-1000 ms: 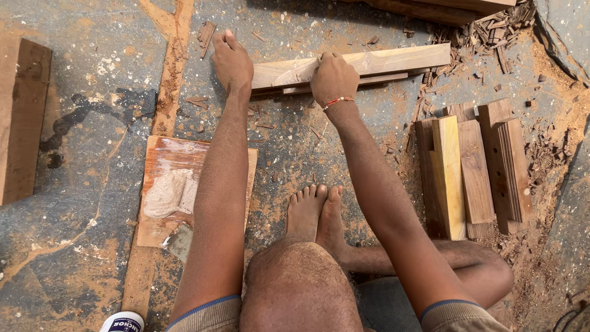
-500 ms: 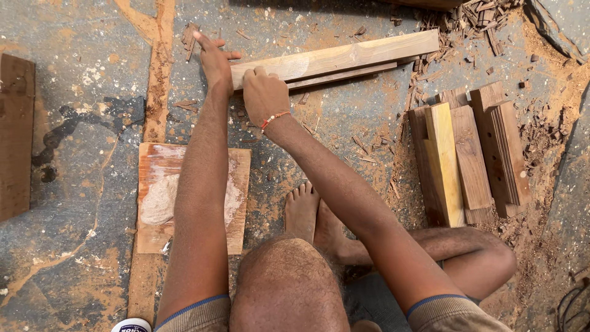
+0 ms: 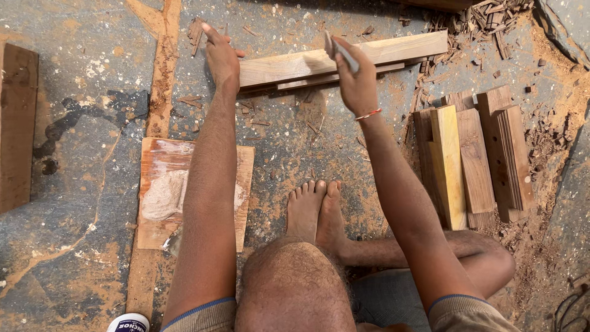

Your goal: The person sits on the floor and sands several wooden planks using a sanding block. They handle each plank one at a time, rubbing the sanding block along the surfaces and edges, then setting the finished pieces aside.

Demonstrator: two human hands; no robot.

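- Fingers (image 3: 364,56) of right hand (image 3: 356,83) closed in a pinch on a small flat grey blade (image 3: 342,51), lifted clear above the long pale plank (image 3: 369,55); cannot tell how firm the pinch is.
- Fingers (image 3: 212,35) of left hand (image 3: 222,60) spread and flat, holding nothing, pressed on the left end of that plank.
- Plank lying across the stone floor (image 3: 80,123) ahead of the bare feet (image 3: 319,209), on top of a thinner strip, well apart from the stacked wood blocks (image 3: 473,160) at right.
- Probably best: press down hard with the left palm, since a plank resting on a strip could rock or slide under the blade.
- Bring the blade down at a low angle along the grain, not across; a steep edge would likely dig in.
- Grip low on the blade, thumb behind it, for control near the edge.
- Work away from the left fingers, never toward them.
- Board smeared with pale paste (image 3: 165,195) just under the left forearm, within easy reach; mind the elbow over it.
- Loose chips (image 3: 485,18) near the far end; brush aside if under the plank.
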